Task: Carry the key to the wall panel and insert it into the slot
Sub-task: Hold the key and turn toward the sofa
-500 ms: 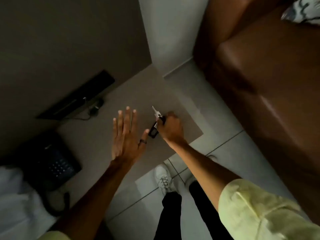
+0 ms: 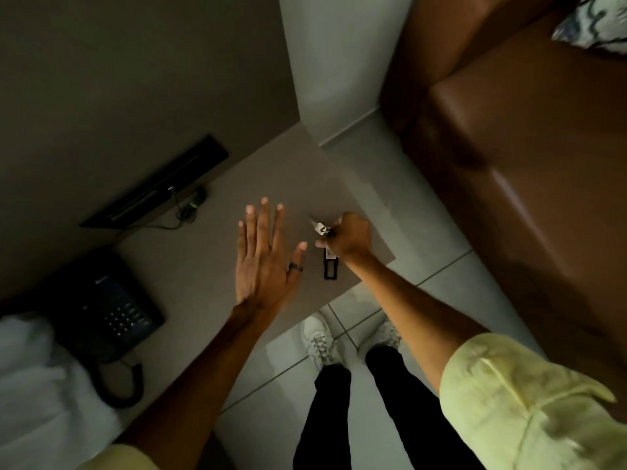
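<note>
A small silver key (image 2: 318,226) on a ring with a black rectangular tag (image 2: 329,268) is pinched in my right hand (image 2: 349,238), just above the grey table top (image 2: 244,334). The tag hangs toward me beside my wrist. My left hand (image 2: 263,256) hovers flat over the table to the left of the key, fingers spread, a dark ring on the thumb, holding nothing. No wall panel with a slot can be made out in this dim view.
A black telephone (image 2: 108,307) with a coiled cord sits at the table's left end. A long black strip (image 2: 156,184) with cables lies along the wall. A brown sofa (image 2: 526,147) stands on the right; tiled floor and my white shoes (image 2: 319,337) are below.
The black tag has swung from a slant to hang straight toward me. Both hands have stayed in nearly the same place.
</note>
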Action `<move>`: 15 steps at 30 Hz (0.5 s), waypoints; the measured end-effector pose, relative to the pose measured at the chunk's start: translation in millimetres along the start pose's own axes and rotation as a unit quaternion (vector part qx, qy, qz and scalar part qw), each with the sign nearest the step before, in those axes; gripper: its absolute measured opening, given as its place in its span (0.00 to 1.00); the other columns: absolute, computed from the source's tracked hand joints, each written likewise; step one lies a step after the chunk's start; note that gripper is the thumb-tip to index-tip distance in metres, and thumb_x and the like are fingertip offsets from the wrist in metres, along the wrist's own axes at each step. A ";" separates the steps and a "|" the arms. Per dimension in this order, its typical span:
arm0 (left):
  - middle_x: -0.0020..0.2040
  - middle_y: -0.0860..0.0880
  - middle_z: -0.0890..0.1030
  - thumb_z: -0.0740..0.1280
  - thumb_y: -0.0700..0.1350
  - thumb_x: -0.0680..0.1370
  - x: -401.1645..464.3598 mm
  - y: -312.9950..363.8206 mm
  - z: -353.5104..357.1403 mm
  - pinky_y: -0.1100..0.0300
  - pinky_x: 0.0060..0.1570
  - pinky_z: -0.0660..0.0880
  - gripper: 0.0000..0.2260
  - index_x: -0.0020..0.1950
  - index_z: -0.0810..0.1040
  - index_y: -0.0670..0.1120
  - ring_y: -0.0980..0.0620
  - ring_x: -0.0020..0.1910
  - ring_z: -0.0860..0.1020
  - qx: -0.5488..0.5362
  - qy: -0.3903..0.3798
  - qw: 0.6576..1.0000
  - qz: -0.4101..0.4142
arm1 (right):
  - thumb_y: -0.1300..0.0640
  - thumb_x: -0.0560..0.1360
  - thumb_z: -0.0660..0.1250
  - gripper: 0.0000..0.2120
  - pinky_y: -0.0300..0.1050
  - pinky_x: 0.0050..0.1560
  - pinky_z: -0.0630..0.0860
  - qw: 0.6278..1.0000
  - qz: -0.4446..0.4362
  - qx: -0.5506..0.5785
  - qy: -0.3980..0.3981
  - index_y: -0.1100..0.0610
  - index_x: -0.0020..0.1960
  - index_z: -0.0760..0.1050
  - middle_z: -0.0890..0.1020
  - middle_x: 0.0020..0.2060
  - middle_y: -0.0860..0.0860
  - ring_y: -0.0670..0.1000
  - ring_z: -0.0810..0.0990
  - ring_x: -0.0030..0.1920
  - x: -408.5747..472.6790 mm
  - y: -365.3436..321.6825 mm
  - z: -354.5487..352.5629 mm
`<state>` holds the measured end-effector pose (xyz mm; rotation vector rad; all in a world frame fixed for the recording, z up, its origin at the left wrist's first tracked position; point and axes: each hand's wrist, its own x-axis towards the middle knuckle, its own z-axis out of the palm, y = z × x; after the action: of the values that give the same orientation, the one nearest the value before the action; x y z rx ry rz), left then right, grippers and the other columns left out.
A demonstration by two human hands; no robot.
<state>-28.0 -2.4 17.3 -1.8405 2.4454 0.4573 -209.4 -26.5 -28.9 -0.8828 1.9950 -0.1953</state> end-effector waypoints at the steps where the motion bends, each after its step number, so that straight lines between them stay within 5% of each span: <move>1: 0.87 0.45 0.41 0.46 0.66 0.86 1.8 6.2 -6.6 0.46 0.85 0.39 0.35 0.87 0.45 0.48 0.44 0.86 0.37 0.007 0.002 1.000 -0.001 | 0.50 0.60 0.84 0.17 0.37 0.36 0.74 1.000 0.006 0.015 -0.004 0.58 0.40 0.82 0.84 0.35 0.51 0.50 0.85 0.39 -4.8 -1.3 -10.6; 4: 0.88 0.43 0.44 0.47 0.65 0.87 3.5 34.6 -46.0 0.48 0.85 0.39 0.34 0.88 0.47 0.47 0.44 0.86 0.37 -0.005 0.002 1.000 0.010 | 0.58 0.61 0.84 0.17 0.47 0.39 0.83 0.992 0.055 0.111 -0.017 0.58 0.32 0.75 0.83 0.33 0.53 0.50 0.84 0.33 -29.7 -10.9 -55.2; 7: 0.88 0.42 0.45 0.47 0.64 0.87 3.0 68.3 -96.2 0.48 0.85 0.39 0.34 0.88 0.49 0.47 0.45 0.85 0.36 -0.023 0.008 0.999 0.027 | 0.67 0.64 0.81 0.14 0.51 0.37 0.85 0.976 0.098 0.188 -0.053 0.65 0.44 0.79 0.83 0.46 0.58 0.54 0.83 0.36 -63.4 -25.6 -107.6; 10: 0.88 0.42 0.45 0.49 0.63 0.88 2.9 102.7 -154.5 0.46 0.85 0.40 0.33 0.88 0.49 0.47 0.43 0.86 0.37 -0.028 0.030 0.998 0.057 | 0.70 0.68 0.77 0.19 0.42 0.30 0.82 0.982 0.033 0.182 -0.047 0.69 0.58 0.80 0.83 0.52 0.62 0.50 0.79 0.33 -97.2 -42.9 -164.7; 15: 0.88 0.42 0.48 0.54 0.60 0.88 8.0 156.3 -253.9 0.48 0.86 0.38 0.31 0.88 0.52 0.48 0.45 0.86 0.37 -0.036 0.098 0.988 0.116 | 0.57 0.68 0.77 0.07 0.50 0.41 0.77 0.983 -0.136 0.055 0.110 0.60 0.42 0.86 0.87 0.38 0.58 0.48 0.81 0.39 -166.0 -77.7 -278.2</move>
<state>-143.0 -37.2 290.1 -1.7064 2.8291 0.3955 -338.2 -30.4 278.3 -1.0991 2.0354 -0.5759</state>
